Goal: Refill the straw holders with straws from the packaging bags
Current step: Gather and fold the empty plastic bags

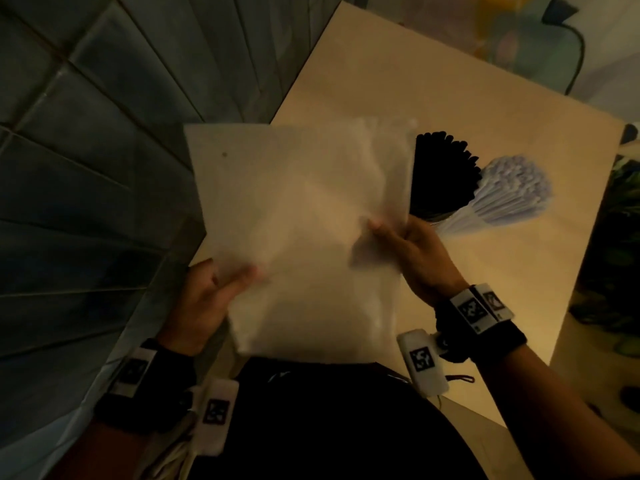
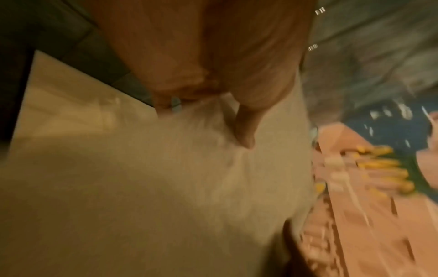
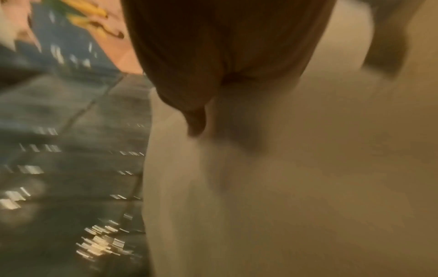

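Observation:
I hold a flat, translucent white packaging bag (image 1: 298, 230) up over the near edge of the table; no straws show inside it. My left hand (image 1: 207, 296) pinches its lower left edge, thumb on top. My right hand (image 1: 412, 251) pinches its right edge. Just beyond the bag, a bunch of black straws (image 1: 440, 178) and a bunch of pale blue-white straws (image 1: 502, 192) fan out upright; their holders are hidden behind the bag and my right hand. Both wrist views are blurred, showing the bag (image 2: 166, 178) (image 3: 260, 187) under each thumb.
The beige table (image 1: 433, 98) stretches away to the right and far side. A dark tiled wall (image 1: 86, 150) runs along the left. A dark cable (image 1: 578, 50) hangs at the far right corner. Greenery (image 1: 620, 237) lies past the table's right edge.

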Demonstrator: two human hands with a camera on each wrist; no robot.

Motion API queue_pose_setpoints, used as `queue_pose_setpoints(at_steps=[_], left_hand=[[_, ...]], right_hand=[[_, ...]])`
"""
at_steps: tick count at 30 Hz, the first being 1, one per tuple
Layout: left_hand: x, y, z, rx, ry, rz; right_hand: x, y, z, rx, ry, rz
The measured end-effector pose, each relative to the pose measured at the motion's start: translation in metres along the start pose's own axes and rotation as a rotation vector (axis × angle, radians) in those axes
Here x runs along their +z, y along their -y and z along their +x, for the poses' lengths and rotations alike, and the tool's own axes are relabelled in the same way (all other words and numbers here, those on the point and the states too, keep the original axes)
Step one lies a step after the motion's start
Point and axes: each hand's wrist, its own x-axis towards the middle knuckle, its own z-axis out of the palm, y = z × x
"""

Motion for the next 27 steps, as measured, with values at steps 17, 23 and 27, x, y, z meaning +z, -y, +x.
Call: queue_pose_setpoints(at_steps=[17,23,27], left_hand=[[-0.070,-0.018,-0.036,-0.089,0.277,0.463],[-0.064,-0.044,0.003,0.305,0.004,0.599],[-0.050,-0.035,0.022,0.306,-0.327,0.376]], right_hand=[[-0.010,-0.042,-0.055,-0.297,0.152,-0.719],[-0.004,-0.025,-0.017,-0.287,0.083,-0.571],[0.018,-0.024,0.043,-0.190,-0.130,-0.502]])
